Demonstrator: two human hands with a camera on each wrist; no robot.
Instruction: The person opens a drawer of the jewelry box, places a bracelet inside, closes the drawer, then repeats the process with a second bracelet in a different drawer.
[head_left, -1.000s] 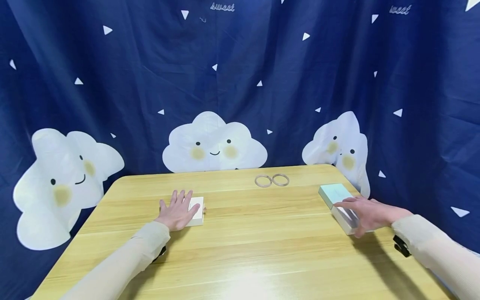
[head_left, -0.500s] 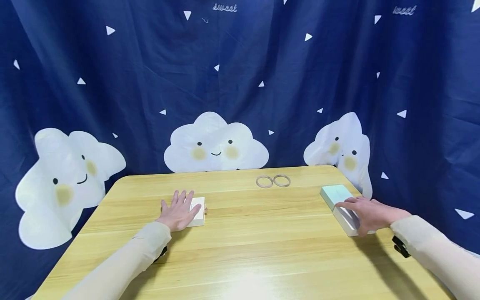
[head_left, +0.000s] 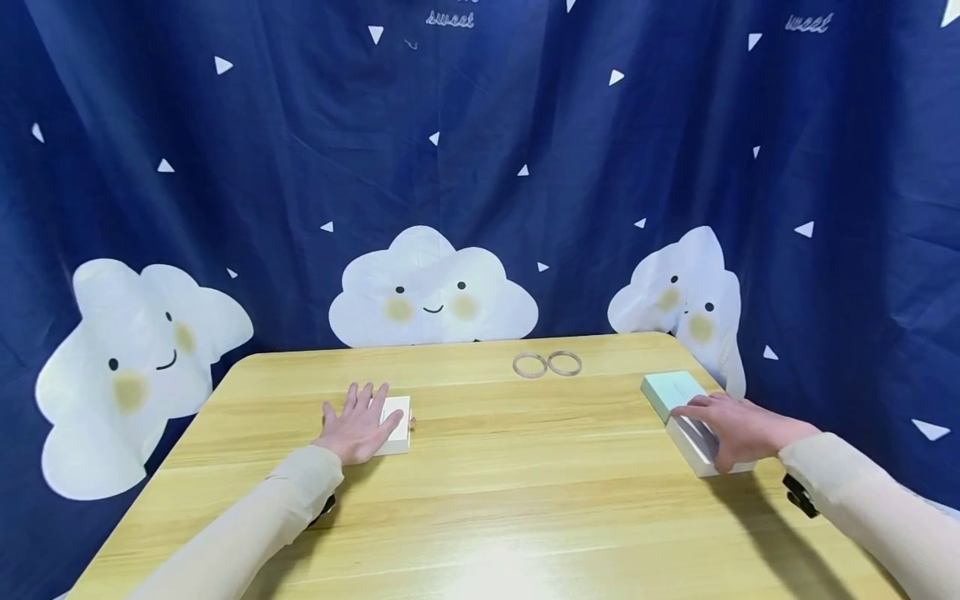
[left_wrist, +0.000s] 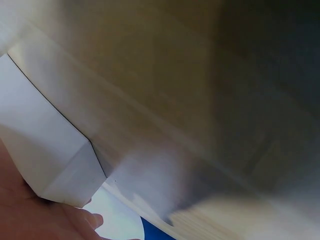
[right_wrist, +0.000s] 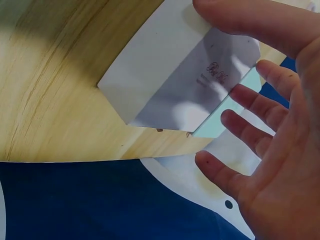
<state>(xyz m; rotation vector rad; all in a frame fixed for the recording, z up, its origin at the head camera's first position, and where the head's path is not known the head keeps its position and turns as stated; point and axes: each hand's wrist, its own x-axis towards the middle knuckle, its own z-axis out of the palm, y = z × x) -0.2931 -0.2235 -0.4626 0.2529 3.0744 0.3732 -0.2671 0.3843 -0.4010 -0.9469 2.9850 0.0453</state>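
Note:
My left hand (head_left: 358, 427) lies flat on the table with straight fingers, which rest on the left part of a small white box (head_left: 399, 423). In the left wrist view, that white box (left_wrist: 45, 150) sits just ahead of my palm (left_wrist: 30, 220). My right hand (head_left: 731, 427) is spread over a longer white box (head_left: 693, 446) at the table's right edge. A pale teal box (head_left: 671, 390) lies against its far end. From the right wrist, the thumb (right_wrist: 250, 20) reaches over the white box (right_wrist: 170, 85), with the other fingers (right_wrist: 250, 100) spread and straight beyond its edge.
Two thin metal rings (head_left: 530, 365) (head_left: 564, 362) lie side by side near the far edge of the yellow wooden table (head_left: 510, 500). A dark blue curtain with white clouds (head_left: 433, 292) hangs right behind it.
Both hands stay where they were; only the head view has shifted slightly.

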